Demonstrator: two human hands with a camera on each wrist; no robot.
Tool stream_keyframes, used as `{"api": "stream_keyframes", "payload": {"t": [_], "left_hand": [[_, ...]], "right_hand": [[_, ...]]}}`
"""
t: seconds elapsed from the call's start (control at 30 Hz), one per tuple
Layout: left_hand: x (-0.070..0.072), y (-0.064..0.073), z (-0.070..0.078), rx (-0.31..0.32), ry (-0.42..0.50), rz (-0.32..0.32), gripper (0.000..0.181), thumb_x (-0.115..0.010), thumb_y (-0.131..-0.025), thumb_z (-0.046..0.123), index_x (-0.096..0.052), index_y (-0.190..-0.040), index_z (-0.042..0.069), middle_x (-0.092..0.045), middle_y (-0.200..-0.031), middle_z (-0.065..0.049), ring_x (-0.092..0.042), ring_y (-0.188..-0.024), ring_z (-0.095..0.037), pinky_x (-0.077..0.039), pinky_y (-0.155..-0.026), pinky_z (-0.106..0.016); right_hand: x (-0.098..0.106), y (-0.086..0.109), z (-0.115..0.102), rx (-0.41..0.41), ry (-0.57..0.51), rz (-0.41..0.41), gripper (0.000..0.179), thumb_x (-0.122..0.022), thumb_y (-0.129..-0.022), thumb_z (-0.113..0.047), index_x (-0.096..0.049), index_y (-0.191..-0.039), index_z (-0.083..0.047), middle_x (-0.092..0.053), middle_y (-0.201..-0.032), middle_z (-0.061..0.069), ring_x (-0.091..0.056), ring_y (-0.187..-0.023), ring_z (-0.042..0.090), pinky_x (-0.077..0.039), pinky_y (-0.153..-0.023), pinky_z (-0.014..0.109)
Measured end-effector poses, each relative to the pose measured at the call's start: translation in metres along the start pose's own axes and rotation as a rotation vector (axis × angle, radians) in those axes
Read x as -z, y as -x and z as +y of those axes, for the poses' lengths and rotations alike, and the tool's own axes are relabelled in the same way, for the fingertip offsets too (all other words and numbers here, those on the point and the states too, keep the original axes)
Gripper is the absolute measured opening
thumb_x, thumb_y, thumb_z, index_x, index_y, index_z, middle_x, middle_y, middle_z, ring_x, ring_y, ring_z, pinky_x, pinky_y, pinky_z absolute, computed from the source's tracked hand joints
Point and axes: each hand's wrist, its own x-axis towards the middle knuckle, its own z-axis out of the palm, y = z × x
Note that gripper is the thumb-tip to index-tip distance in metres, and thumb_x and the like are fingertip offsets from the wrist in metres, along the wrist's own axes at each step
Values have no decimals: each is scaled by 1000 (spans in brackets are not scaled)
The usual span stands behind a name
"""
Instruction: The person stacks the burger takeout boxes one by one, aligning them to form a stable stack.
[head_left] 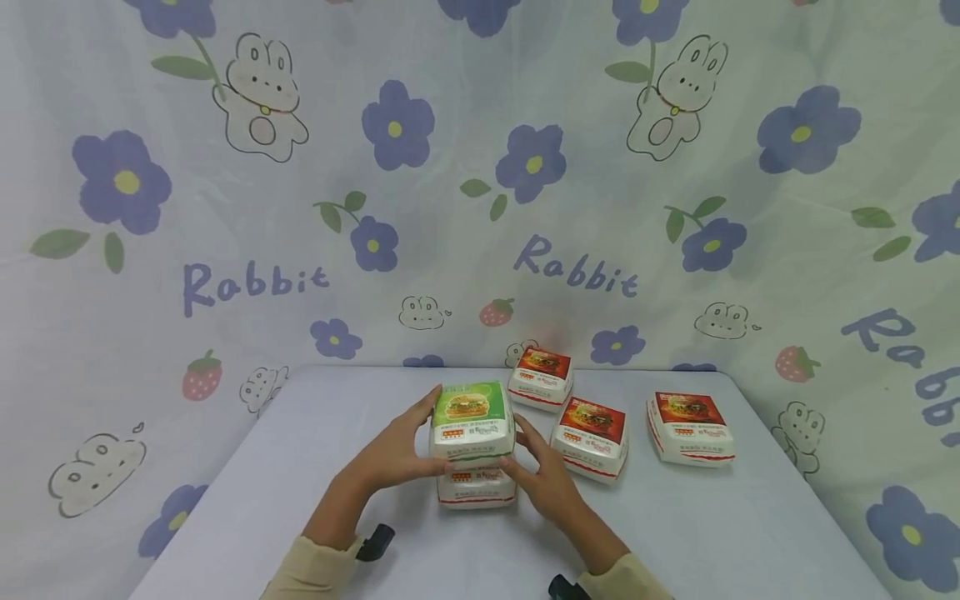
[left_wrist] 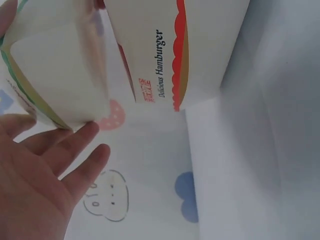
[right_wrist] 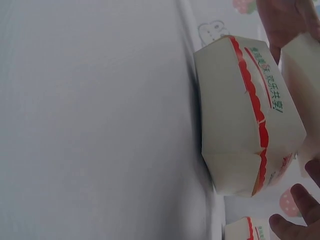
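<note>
Both hands hold a green-topped hamburger box just above a red-trimmed hamburger box on the table. My left hand grips its left side, thumb at the front. On the other side, my right hand has its thumb on the front corner and fingers along the side. In the left wrist view the green-trimmed box sits tilted, with a gap from the red-trimmed box. The right wrist view shows the lower box flat on the table; its top is mostly hidden.
Three more red-topped hamburger boxes stand to the right: one at the back, one close to my right hand, and one farther right. A white table carries everything, with a rabbit-print curtain behind it.
</note>
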Motion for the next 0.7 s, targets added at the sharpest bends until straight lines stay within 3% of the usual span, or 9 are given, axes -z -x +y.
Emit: {"api": "stream_keyframes", "payload": {"t": [0.3,0.7], "left_hand": [[-4,0,4,-48,19,-4,120,-77,-64,68,-13,-157,29,-27,-157,4,-37,-138,-26,-33,-106,-57],[-6,9,3,-52,24,-13,119,-79,-65,65,-17,-157,23,-23,-158,3,-34,-139,-28,-30,-108,-57]], "right_hand": [[8,3,3,14,64,59,74,-69,-84,-53,-39,-149,-31,-52,-141,4,-42,-134,33,-27,-102,69],[6,7,4,-44,70,14,79,-72,-80,-56,-41,-148,-31,-56,-137,3,-36,-138,29,-22,-104,70]]}}
